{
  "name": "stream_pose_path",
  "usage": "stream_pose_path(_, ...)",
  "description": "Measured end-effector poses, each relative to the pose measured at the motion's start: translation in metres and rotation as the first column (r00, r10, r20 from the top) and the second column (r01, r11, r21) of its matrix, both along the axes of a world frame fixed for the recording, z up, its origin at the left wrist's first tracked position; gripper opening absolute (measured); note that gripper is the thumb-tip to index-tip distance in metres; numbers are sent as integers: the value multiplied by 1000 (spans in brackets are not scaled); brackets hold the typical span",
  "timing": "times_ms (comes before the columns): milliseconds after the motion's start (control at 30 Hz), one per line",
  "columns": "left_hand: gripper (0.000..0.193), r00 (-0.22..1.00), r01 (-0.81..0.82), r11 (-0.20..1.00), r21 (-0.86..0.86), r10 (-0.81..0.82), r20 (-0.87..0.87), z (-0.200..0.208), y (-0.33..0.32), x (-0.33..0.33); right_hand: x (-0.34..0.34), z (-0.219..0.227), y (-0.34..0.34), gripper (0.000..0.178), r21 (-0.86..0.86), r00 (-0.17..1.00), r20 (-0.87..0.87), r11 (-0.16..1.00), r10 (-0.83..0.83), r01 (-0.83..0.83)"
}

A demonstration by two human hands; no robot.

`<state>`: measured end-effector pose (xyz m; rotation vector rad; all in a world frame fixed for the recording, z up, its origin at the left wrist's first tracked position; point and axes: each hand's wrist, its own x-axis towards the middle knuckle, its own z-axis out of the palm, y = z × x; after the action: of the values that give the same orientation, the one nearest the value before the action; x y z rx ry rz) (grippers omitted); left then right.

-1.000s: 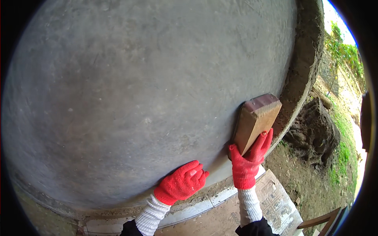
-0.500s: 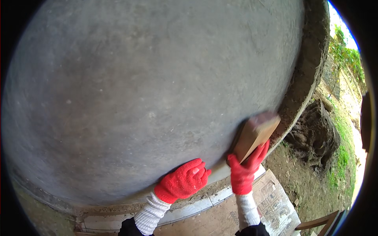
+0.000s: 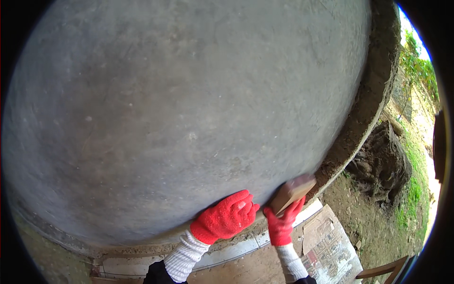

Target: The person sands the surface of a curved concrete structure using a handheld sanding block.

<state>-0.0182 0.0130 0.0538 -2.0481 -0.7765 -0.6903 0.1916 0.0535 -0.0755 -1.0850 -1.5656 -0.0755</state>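
A broad, curved grey cement surface [image 3: 179, 104] fills most of the view. My right hand [image 3: 282, 228], in a red rubber-coated glove with a white knit cuff, grips a wooden block [image 3: 292, 194] near the surface's lower right edge. The block's far end is reddish-brown and blurred, and one side lies along the cement. To its left, my left hand [image 3: 226, 217], gloved the same way, rests against the cement with its fingers curled in. Its palm side is hidden, so I cannot make out whether anything is inside.
A rough earthen rim [image 3: 350, 131] borders the cement on the right. White tiles [image 3: 227, 253] run along its foot, beside a stained, patterned board [image 3: 331, 253]. Beyond the rim lie a dark, lumpy mound [image 3: 383, 163], grass and soil. Part of a wooden frame [image 3: 385, 270] shows at lower right.
My right hand has drawn the wooden block down and slightly left, closer to my left hand. My left hand has shifted slightly right in the view, which itself has moved a little.
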Motion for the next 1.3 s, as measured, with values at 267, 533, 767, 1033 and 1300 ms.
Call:
stream_pose_path(267, 20, 999, -26, 999, -19, 25, -27, 1, -4, -7, -15, 113, 23, 121, 153, 992, -73, 982, -105, 115)
stream_pose_path(533, 21, 1000, 19, 1000, -4, -19, 0, 4, 3, -1, -1, -31, -4, 133, 24, 998, 53, 1000, 17, -18)
stream_pose_path(767, 21, 999, -17, 998, -57, 15, -33, 3, -3, -7, -12, 127, 26, 121, 145, 984, -60, 974, -166, 173)
stream_pose_path(1033, 19, 999, 30, 999, -22, -31, -20, 5, -1, 0, -9, -40, -16, 134, 4, 1000, 12, 1000, -18, 18)
stream_pose_path(1300, 19, 999, -20, 1000, -2, 20, -41, 2, -4, -9, -19, 126, 20, 128, 111, 989, -29, 983, -145, 147)
